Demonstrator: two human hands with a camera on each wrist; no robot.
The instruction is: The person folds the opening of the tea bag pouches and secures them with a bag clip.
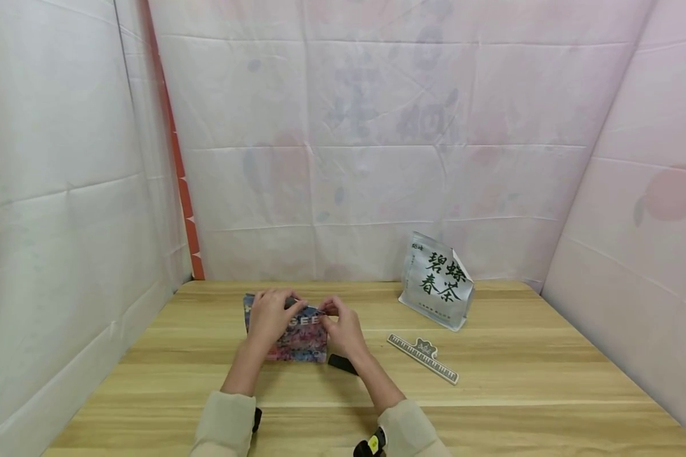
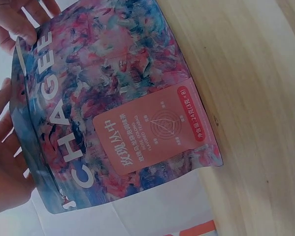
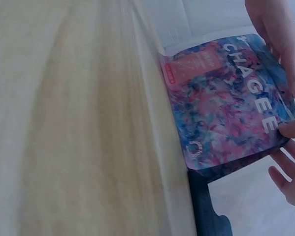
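A tea pouch [image 1: 300,339] with a blue and pink painted pattern and white CHAGEE lettering stands on the table, its printed front [image 2: 113,64] facing me. My left hand [image 1: 270,314] holds its top edge from the left, with fingers behind the pouch in the left wrist view. At the top right corner, my right hand [image 1: 343,324] pinches the edge, thumb in front and fingers behind [image 3: 282,160]. A white slit shows along the top near that corner in the left wrist view. Beside the pouch's lower right corner lies a black object [image 1: 343,364], partly hidden by my right forearm.
A silver tea bag [image 1: 434,285] with dark Chinese characters stands at the back right. In front of it lies a long pale clip [image 1: 423,358] with a decorated handle. Pale cloth walls [image 1: 377,158] enclose the wooden table [image 1: 509,381] at the back and sides.
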